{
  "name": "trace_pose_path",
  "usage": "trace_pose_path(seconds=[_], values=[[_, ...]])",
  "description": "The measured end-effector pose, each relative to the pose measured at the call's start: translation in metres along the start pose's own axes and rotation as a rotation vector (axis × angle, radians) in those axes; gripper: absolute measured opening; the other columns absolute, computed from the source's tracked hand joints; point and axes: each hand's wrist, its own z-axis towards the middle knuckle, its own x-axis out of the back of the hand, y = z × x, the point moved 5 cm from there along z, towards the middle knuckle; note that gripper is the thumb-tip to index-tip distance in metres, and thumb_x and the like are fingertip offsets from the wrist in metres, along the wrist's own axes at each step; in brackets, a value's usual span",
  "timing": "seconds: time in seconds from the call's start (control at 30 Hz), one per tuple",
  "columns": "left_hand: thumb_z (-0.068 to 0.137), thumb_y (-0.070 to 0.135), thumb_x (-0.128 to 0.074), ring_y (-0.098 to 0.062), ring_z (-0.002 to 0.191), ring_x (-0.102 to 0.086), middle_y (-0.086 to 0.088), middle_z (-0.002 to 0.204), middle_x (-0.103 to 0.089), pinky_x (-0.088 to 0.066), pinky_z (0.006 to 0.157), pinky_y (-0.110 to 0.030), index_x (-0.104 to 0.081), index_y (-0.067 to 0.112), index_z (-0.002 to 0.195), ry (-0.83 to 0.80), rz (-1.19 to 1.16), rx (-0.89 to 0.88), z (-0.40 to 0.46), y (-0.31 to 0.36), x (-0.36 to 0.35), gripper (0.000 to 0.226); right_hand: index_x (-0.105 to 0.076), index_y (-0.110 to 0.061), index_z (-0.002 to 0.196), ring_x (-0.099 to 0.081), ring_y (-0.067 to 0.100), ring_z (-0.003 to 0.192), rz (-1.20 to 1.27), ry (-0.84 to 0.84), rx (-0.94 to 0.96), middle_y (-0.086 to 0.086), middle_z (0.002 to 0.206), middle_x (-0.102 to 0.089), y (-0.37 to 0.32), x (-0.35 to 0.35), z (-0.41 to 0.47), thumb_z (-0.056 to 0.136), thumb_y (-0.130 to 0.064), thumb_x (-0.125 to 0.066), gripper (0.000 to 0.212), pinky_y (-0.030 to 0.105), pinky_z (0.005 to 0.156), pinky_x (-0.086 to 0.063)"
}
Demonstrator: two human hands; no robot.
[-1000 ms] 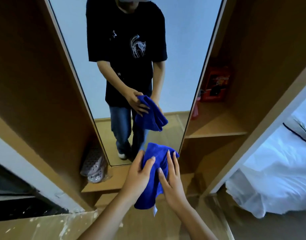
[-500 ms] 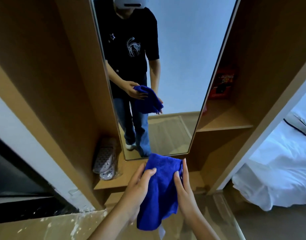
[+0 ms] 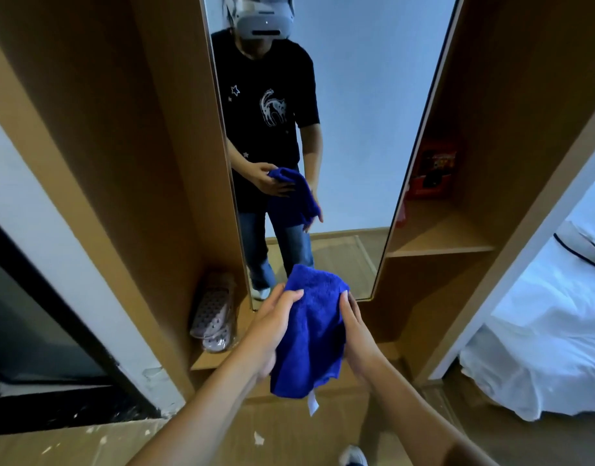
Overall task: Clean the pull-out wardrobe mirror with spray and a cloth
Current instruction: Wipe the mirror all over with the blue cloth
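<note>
Mirror [image 3: 349, 129] nearer now; both hands [image 3: 272, 326] hold blue cloth [image 3: 312, 331].

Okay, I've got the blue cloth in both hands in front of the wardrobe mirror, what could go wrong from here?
1. The blue cloth hangs bunched between your left hand and right hand; wiping with it crumpled may leave streaks, so fold it flat.
2. No spray bottle is in view, so a dry wipe might just smear the mirror.
3. The slippers sit right beside the mirror's lower edge; low wipes could knock them.
</note>
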Motion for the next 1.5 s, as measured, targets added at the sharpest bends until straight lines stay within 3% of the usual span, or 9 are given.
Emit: trace_pose_path(seconds=[0.1, 0.2, 0.33, 0.53, 0.73, 0.93, 1.03, 1.13, 1.5], values=[[0.096, 0.031, -0.052, -0.018, 0.095, -0.069, 0.002, 0.103, -0.074, -0.052, 0.085, -0.033, -0.064, 0.035, 0.111, -0.007, -0.016, -0.017, 0.016, 0.011, -0.013, 0.020, -0.054, -0.029, 0.132, -0.060, 0.021, 0.118, 0.070, -0.107, 0.014, -0.001, 0.128, -0.064, -0.016, 0.008, 0.015, 0.064, -0.080, -0.064, 0.085, 0.046, 0.107, -0.040], [0.097, 0.030, -0.052, -0.017, 0.094, -0.068, 0.004, 0.098, -0.074, -0.051, 0.080, -0.031, -0.065, 0.028, 0.108, 0.024, -0.002, -0.081, 0.033, 0.024, -0.022, 0.017, -0.060, -0.012, 0.123, -0.065, 0.024, 0.110, 0.107, -0.092, 0.079, 0.007, 0.117, -0.069, -0.041, 0.028, 0.025, 0.074, -0.057, -0.072, 0.068, 0.046, 0.104, -0.045], [0.098, 0.034, -0.052, -0.013, 0.091, -0.063, 0.006, 0.094, -0.068, -0.048, 0.087, -0.031, -0.060, 0.026, 0.094, 0.115, 0.188, -0.257, 0.059, 0.036, -0.031, 0.012, -0.054, -0.022, 0.123, -0.064, 0.018, 0.108, -0.007, 0.153, 0.308, 0.001, 0.121, -0.065, -0.075, 0.061, 0.041, 0.076, -0.037, -0.079, 0.055, 0.044, 0.098, -0.051], [0.098, 0.039, -0.051, -0.001, 0.067, -0.052, 0.003, 0.079, -0.057, -0.037, 0.062, -0.019, -0.052, 0.018, 0.088, 0.274, 0.421, -0.605, 0.098, 0.066, -0.050, 0.024, -0.043, -0.032, 0.114, -0.055, 0.012, 0.109, -0.242, 0.373, 0.744, -0.003, 0.119, -0.054, -0.155, 0.073, 0.063, 0.086, -0.029, -0.071, 0.040, 0.036, 0.096, -0.049], [0.094, 0.041, -0.057, 0.001, 0.061, -0.046, 0.006, 0.075, -0.052, -0.036, 0.058, -0.009, -0.053, 0.013, 0.089, 0.567, 0.631, -0.954, 0.123, 0.126, -0.070, 0.029, -0.048, -0.012, 0.116, -0.048, 0.016, 0.104, -0.377, 0.516, 1.014, 0.000, 0.113, -0.044, -0.228, 0.062, 0.092, 0.089, -0.030, -0.068, 0.038, 0.026, 0.088, -0.043], [0.088, 0.043, -0.066, 0.007, 0.062, -0.049, 0.014, 0.075, -0.055, -0.037, 0.053, -0.010, -0.057, 0.013, 0.095, 0.638, 0.666, -0.831, 0.151, 0.086, -0.050, 0.032, -0.048, -0.027, 0.109, -0.045, 0.018, 0.107, -0.423, 0.536, 1.028, -0.006, 0.109, -0.038, -0.187, 0.064, 0.119, 0.089, -0.026, -0.068, 0.029, 0.023, 0.090, -0.039], [0.086, 0.043, -0.068, 0.006, 0.062, -0.051, 0.015, 0.073, -0.056, -0.036, 0.050, -0.011, -0.057, 0.015, 0.091, 0.638, 0.663, -0.729, 0.156, 0.053, -0.043, 0.031, -0.052, -0.019, 0.112, -0.043, 0.017, 0.107, -0.421, 0.518, 0.929, -0.006, 0.109, -0.036, -0.152, 0.073, 0.130, 0.088, -0.024, -0.068, 0.029, 0.016, 0.088, -0.034], [0.084, 0.046, -0.069, -0.001, 0.058, -0.052, 0.012, 0.070, -0.057, -0.031, 0.048, -0.015, -0.057, 0.015, 0.087, 0.652, 0.676, -0.622, 0.167, 0.020, -0.036, 0.033, -0.053, -0.017, 0.109, -0.043, 0.019, 0.105, -0.446, 0.522, 0.885, -0.008, 0.107, -0.037, -0.119, 0.081, 0.141, 0.088, -0.023, -0.069, 0.027, 0.026, 0.088, -0.037], [0.080, 0.049, -0.072, -0.002, 0.062, -0.055, 0.013, 0.070, -0.058, -0.033, 0.048, -0.018, -0.063, 0.019, 0.084, 0.608, 0.685, -0.321, 0.198, -0.069, -0.028, 0.032, -0.051, -0.028, 0.102, -0.038, 0.007, 0.102, -0.416, 0.519, 0.570, -0.011, 0.107, -0.045, -0.024, 0.118, 0.170, 0.085, -0.020, -0.072, 0.028, 0.028, 0.087, -0.039]])
